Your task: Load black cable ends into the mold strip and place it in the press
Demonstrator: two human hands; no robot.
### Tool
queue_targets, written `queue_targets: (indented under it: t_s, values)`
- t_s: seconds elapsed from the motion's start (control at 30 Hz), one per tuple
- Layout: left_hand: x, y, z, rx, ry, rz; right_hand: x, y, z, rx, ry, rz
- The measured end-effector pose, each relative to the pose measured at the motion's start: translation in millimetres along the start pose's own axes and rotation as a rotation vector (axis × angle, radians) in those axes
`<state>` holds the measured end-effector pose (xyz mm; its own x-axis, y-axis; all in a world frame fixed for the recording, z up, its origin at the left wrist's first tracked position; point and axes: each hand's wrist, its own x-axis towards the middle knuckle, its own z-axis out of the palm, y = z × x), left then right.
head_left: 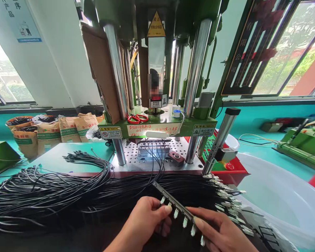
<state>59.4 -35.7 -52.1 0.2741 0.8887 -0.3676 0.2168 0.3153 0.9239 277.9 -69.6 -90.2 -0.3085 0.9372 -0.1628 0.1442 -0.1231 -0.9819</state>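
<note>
A narrow dark metal bar [173, 202] with several silver connector tips hanging from it lies slanted between my hands. My left hand [147, 218] is closed, its thumb and fingers pinching the bar's near side and a connector. My right hand [220, 232] is closed on the bar's lower right end. Beneath both hands lies a thick bundle of black cables [55, 196] whose metal plug ends [225, 196] fan out to the right. Several cables run up into the mould block [153, 150] on the green moulding press [157, 126].
Chrome columns [115, 77] rise from the press table. Red scissors [136, 119] and a tape roll [176, 113] sit on its green shelf. A large white tub [278, 196] stands at the right, and paper sacks [47, 131] line the left wall. Another green machine [301, 143] is at far right.
</note>
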Motion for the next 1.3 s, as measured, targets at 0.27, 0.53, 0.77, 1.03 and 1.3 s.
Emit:
queue_targets:
  t_s: [0.27,0.53,0.77,1.03,1.3]
  values:
    - [0,59,-71,0.166,0.253,0.187,10,-22,-24,-0.222,-0.09,0.085]
    - [120,61,-62,-0.189,0.088,-0.005,31,-49,-1,-0.666,-0.282,-0.253]
    - [169,46,-43,-0.443,-0.097,-0.157,40,-45,9,-0.96,-0.227,-0.246]
    - [173,23,-44,-0.623,-0.171,-0.116,193,-101,-36,-0.964,0.291,-0.373]
    - [174,17,-41,-0.704,-0.182,-0.019,276,-112,45,-0.968,0.129,-0.316]
